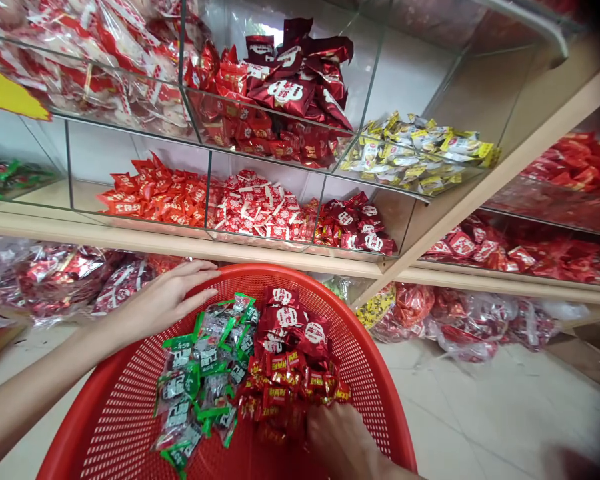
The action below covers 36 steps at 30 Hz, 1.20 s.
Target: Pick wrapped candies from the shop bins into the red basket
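Observation:
A round red plastic basket (380,400) with perforated walls stands in front of me. Green-and-clear candy packets (207,373) lie on its left side. Dark red packets with white labels (290,320) sit at the back, and small red candies with gold lettering (283,387) lie nearer to me. My left hand (180,290) is open over the basket's far left rim, fingers stretched out. Down inside the basket, my right hand (343,433) is closed beside the red candies; its fingers curl out of sight, so what it grips is hidden.
Glass-fronted shelf bins (260,233) hold several sorts of wrapped candy behind the basket. White-and-yellow packets (415,150) fill a bin on the upper right. Plastic bags of candy (460,317) lie under the wooden shelf (330,263). The floor (450,400) is pale tile.

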Available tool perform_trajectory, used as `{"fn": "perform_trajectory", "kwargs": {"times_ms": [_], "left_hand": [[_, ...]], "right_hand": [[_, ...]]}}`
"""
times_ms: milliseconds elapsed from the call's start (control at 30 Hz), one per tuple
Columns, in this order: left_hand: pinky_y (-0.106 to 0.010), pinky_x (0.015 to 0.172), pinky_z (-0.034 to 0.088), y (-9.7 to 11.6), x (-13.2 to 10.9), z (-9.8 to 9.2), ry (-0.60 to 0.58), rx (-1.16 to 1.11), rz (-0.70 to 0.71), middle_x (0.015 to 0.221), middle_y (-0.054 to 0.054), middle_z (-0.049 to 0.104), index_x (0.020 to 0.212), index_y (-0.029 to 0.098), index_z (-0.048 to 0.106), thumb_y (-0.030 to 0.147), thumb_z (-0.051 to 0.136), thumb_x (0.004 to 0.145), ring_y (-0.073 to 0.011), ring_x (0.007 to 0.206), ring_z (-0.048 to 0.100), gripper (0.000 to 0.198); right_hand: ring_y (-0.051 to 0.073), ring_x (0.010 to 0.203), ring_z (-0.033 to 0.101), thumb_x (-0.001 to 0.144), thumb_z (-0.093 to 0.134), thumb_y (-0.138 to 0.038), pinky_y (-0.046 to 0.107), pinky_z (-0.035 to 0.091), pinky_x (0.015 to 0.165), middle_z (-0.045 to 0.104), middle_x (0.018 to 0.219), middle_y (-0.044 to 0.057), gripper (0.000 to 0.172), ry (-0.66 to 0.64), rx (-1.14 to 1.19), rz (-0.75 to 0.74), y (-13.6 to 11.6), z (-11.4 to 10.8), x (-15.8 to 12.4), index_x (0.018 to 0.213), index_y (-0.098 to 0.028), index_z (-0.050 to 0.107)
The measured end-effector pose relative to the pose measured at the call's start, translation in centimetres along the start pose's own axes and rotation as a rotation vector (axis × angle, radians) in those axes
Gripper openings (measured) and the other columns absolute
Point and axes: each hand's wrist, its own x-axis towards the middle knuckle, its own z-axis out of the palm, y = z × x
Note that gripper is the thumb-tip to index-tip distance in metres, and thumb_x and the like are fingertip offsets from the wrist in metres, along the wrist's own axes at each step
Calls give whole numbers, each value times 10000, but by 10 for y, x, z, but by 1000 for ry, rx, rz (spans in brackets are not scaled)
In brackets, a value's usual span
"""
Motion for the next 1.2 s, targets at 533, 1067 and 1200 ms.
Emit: {"fn": "perform_trajectory", "kwargs": {"times_ms": [533, 1067, 1200], "left_hand": [[-406, 994, 366, 2, -1, 0, 1, -7, -5, 1264, -77, 479, 1176, 216, 521, 444, 391, 859, -231, 1142, 463, 412], [-442, 1011, 341, -14, -7, 2, -22, -111, -105, 1374, -42, 400, 1357, 235, 286, 428, 417, 852, -245, 1206, 428, 556], [-418, 976, 380, -23, -6, 10, -91, -210, -137, 1338, -71, 446, 1369, 247, 253, 430, 427, 847, -231, 1175, 471, 581]], "right_hand": [[204, 621, 648, 717, 642, -318, 236, 455, 507, 651, 646, 104, 194, 22, -13, 161, 12, -53, -2, 726, -125, 625], [178, 501, 587, 814, 468, -534, 246, 298, 446, 587, 528, 38, 401, 384, -52, 290, 62, -103, 13, 765, -152, 580], [166, 597, 573, 891, 383, -377, 252, 327, 537, 609, 620, 40, 289, 615, -54, 351, 124, -164, 35, 829, -166, 571]]}}
